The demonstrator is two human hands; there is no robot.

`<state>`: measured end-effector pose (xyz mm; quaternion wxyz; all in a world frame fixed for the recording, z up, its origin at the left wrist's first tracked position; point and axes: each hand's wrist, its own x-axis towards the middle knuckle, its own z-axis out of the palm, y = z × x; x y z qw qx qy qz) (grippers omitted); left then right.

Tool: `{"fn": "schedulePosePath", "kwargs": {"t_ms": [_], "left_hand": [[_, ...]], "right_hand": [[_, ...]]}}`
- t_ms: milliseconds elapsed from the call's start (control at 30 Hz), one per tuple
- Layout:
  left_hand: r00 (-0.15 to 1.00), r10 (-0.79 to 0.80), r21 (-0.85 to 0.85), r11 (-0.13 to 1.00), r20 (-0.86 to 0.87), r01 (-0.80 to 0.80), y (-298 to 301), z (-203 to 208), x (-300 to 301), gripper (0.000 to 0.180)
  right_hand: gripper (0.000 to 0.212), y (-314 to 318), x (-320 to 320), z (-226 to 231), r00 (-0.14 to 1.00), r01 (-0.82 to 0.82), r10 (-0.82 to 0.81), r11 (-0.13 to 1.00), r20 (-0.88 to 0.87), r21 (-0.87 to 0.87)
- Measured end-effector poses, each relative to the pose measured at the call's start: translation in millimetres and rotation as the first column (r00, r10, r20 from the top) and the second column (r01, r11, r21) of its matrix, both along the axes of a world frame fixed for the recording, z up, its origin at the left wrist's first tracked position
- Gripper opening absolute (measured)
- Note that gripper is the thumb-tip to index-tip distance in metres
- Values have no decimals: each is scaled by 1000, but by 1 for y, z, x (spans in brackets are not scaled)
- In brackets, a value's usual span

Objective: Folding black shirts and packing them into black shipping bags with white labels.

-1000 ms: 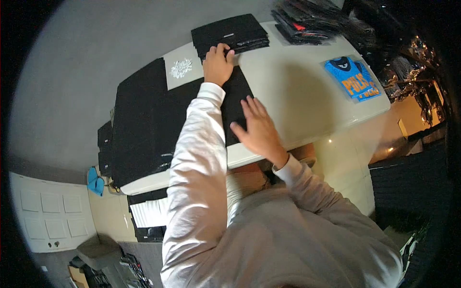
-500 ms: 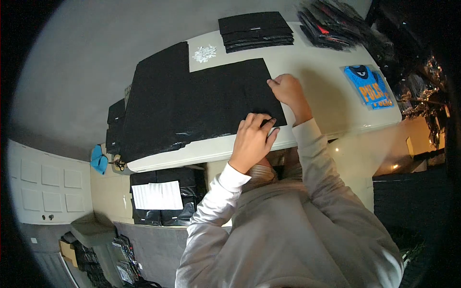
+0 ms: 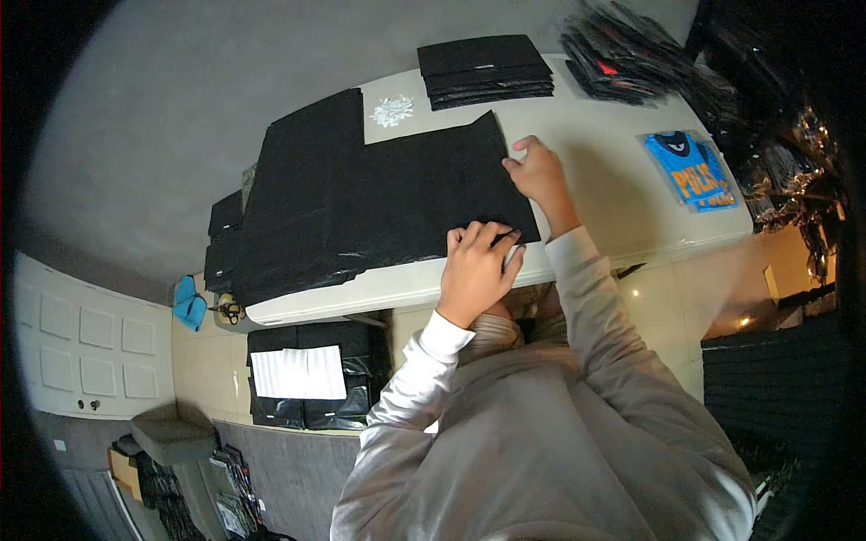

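A stack of large black plastic sheets or bags (image 3: 406, 189) lies flat on a white table (image 3: 604, 171), its far right corner slightly raised. My left hand (image 3: 478, 266) rests on the near right corner, fingers bent and thumb apart, its fingertips touching the plastic. At the right edge is my right hand (image 3: 541, 176), with thumb and index finger apart and the thumb against the sheet's edge. Its other fingers are curled, and nothing shows between thumb and index finger.
Small white pieces (image 3: 392, 111) lie behind the sheets. Folded black packs (image 3: 485, 72) and bagged dark garments (image 3: 622, 68) stand at the back. Blue bagged shirts (image 3: 690, 171) lie at right; scissors (image 3: 231, 311) are beyond the left end. Below sits a black pack with white paper (image 3: 298, 372).
My right index finger has parted from the thumb at the sheet's edge. The far right corner now lifts slightly. My left hand stays about in place while the view shifts a little.
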<state>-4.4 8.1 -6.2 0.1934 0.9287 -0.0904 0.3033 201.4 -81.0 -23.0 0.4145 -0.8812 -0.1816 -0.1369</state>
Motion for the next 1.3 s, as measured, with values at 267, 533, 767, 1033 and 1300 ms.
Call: {"fn": "schedulePosePath", "kwargs": {"t_ms": [267, 533, 767, 1033, 1300], "left_hand": [[1000, -11, -32, 999, -10, 11, -1, 4, 0, 26], [985, -88, -86, 993, -147, 76, 21, 26, 11, 48], [888, -192, 195, 936, -418, 294, 20, 13, 86, 62], [811, -156, 239, 909, -564, 341, 42, 23, 120, 70], [949, -210, -268, 952, -236, 144, 93, 41, 136, 48]], "right_hand": [[41, -21, 8, 3, 974, -123, 99, 987, -204, -107], [35, -118, 29, 36, 992, -57, 36, 983, -121, -175], [36, -144, 67, 52, 922, -122, 22, 964, -387, -236], [33, -140, 50, 47, 985, 18, -67, 957, -162, -288], [24, -86, 18, 80, 967, 37, 38, 959, 253, -282]]}}
